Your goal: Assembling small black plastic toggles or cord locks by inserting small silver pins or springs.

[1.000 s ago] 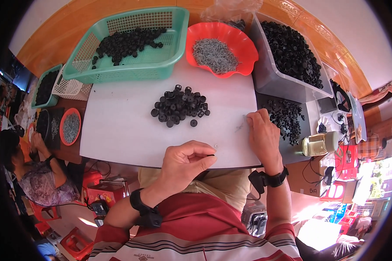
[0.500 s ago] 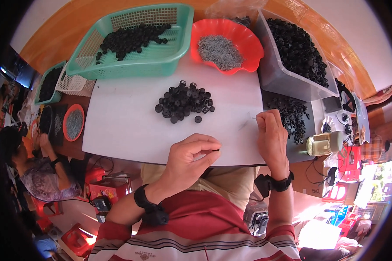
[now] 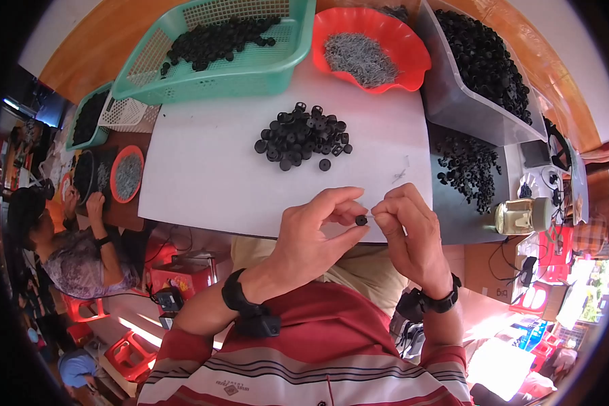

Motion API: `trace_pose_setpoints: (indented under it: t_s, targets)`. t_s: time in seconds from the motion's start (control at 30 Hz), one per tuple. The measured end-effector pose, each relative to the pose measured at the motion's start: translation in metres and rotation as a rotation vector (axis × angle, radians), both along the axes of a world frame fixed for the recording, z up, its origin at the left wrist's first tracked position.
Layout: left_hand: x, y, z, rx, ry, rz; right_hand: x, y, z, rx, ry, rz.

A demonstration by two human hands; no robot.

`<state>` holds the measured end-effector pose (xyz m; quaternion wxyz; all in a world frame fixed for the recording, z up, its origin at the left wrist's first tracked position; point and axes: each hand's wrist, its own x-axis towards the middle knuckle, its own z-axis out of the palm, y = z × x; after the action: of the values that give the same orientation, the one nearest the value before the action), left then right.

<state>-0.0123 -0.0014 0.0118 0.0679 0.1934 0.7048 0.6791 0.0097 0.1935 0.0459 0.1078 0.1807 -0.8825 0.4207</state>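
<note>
Close to the table's near edge, my left hand (image 3: 310, 229) pinches a small black round part (image 3: 361, 220) between thumb and fingers. Right beside it, my right hand (image 3: 413, 230) has its fingertips closed on a thin metal pin (image 3: 370, 216), which points toward the black part. Whether the pin's tip has entered the part is too small to tell. A pile of similar black round parts (image 3: 301, 139) lies beyond my hands on the white board (image 3: 210, 155). A few loose pins (image 3: 400, 174) lie on the board past my right hand.
Along the back stand a green basket (image 3: 203, 91) of black parts, a red scalloped bowl (image 3: 413, 64) of metal pins and a translucent bin (image 3: 453, 101) of black pieces. Small black pieces (image 3: 470, 172) and a jar (image 3: 521, 216) sit at right. Another person (image 3: 81, 257) works at left.
My right hand has come left from the loose pins to my left hand, with a pin now showing at its fingertips. My left hand turned the black part into view. The whole view shifted slightly.
</note>
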Motion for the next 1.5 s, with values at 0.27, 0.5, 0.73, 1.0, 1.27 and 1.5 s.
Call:
trace_pose_setpoints:
  t_s: [0.27, 0.5, 0.73, 1.0, 1.27, 1.5]
  targets:
    - [0.001, 0.001, 0.004, -0.097, 0.116, -0.011, 0.005, 0.0, 0.0, 0.05, 0.033, 0.008]
    - [0.002, 0.003, 0.005, -0.196, 0.268, 0.015, 0.01, 0.002, 0.006, 0.251, 0.011, -0.02]
    - [0.004, 0.004, 0.005, -0.223, 0.3, 0.023, 0.013, 0.003, 0.009, 0.314, 0.029, -0.014]
    - [0.007, 0.006, 0.005, -0.289, 0.36, 0.015, 0.014, 0.0, 0.008, 0.369, 0.054, 0.007]
    - [0.007, 0.006, 0.007, -0.242, 0.263, 0.014, 0.012, 0.0, 0.001, 0.291, 0.04, -0.007]
    - [0.002, 0.004, 0.009, -0.104, -0.005, -0.078, 0.007, 0.005, -0.009, -0.051, -0.026, 0.02]
